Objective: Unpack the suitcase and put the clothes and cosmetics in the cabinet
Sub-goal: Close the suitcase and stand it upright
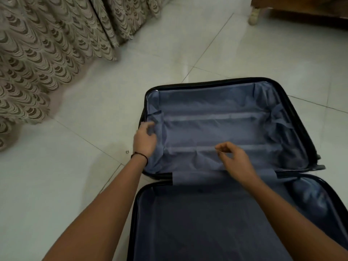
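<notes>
Head view, open suitcase (207, 83) on tiled floor (56, 185), left hand (145, 141) at far half's left rim, grasp on lining (216, 129) unclear, right hand (236, 160) loosely curled, empty, near hinge.

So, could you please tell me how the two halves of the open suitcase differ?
The far half shows whole; the near half is cut off by the frame. The far half's lining is lighter and wrinkled over raised ridges; the near half's is darker and smoother. Both lie open, blue-lined, with nothing visible inside.
</notes>
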